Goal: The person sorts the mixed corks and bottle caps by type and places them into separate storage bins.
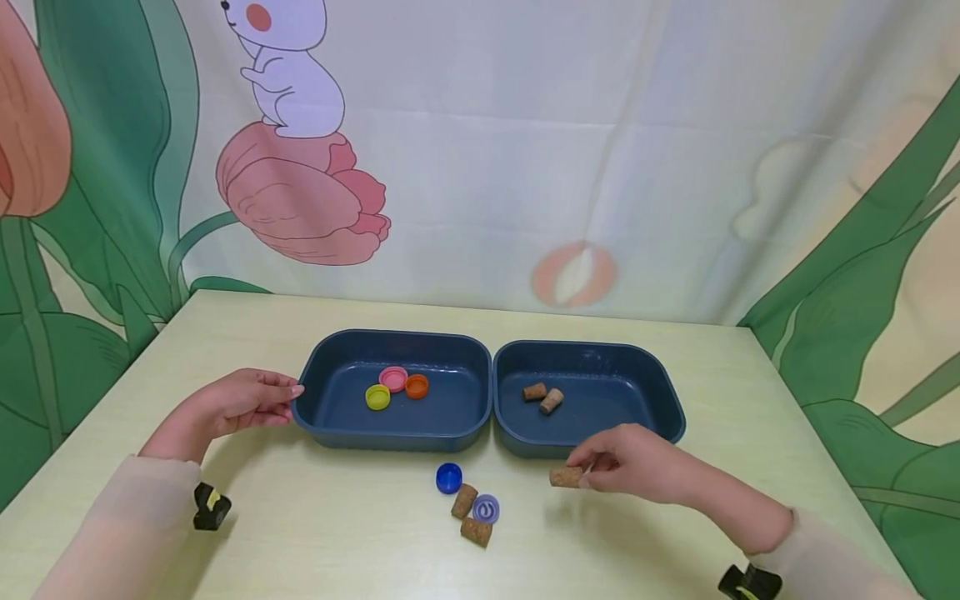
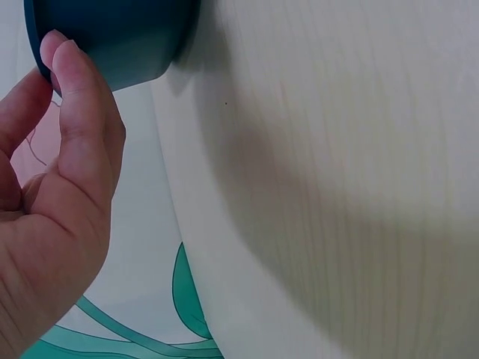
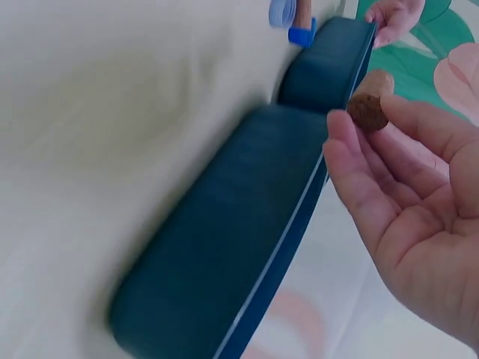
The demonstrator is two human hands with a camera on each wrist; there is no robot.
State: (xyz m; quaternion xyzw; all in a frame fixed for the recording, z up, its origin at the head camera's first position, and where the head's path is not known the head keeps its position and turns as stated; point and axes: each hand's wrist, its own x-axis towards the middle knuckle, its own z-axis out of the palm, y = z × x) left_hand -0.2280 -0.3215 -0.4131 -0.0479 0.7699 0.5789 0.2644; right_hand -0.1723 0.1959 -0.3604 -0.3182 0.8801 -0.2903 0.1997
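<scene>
My right hand (image 1: 637,467) pinches a cork (image 1: 566,477) between thumb and fingertips, in front of the right blue tray's near wall; the right wrist view shows the cork's end (image 3: 368,112). Two corks (image 1: 552,401) lie inside that right tray (image 1: 660,383). At the far left, my left hand (image 1: 243,402) grips the left blue tray (image 1: 397,443) by its rim, thumb and fingers on either side in the left wrist view. Pink (image 1: 393,379), orange (image 1: 417,387) and yellow-green (image 1: 377,397) bottle caps sit in the left tray.
On the table before the trays lie a dark blue cap (image 1: 449,478), a purple cap (image 1: 486,509) and two corks (image 1: 476,532) close together. Both trays stand side by side, almost touching. A printed curtain (image 1: 480,167) hangs behind the table (image 1: 337,533).
</scene>
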